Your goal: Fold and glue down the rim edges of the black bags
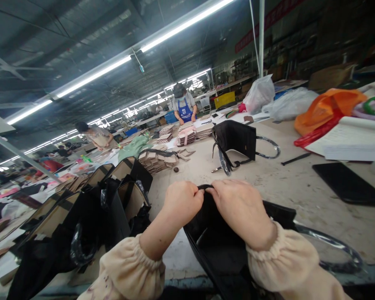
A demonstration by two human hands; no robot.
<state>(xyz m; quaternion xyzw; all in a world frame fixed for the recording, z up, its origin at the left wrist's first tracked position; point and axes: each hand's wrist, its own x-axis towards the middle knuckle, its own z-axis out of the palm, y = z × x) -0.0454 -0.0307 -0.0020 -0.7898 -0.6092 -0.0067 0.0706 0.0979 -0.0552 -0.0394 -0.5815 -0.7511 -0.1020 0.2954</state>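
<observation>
A black handbag (218, 246) lies at the table's front edge, its inside facing me. My left hand (183, 202) pinches the bag's far rim, thumb and fingers closed on it. Close beside it, my right hand (237, 204) grips the same rim, with a short stretch of black edge showing between the two. A handle wrapped in clear plastic (334, 241) loops out to the right of the bag. Both forearms hide much of the bag's body. Farther back on the table stands another black handbag (237, 139) with plastic-wrapped handles.
Several black bags with tan board inside (112, 200) crowd the left. Beyond them are stacked tan pieces (158, 160) and a green bag (134, 146). At right lie a black phone-like slab (350, 183), an open notebook (346, 137) and an orange bag (328, 108). A person in a blue apron (184, 110) stands opposite.
</observation>
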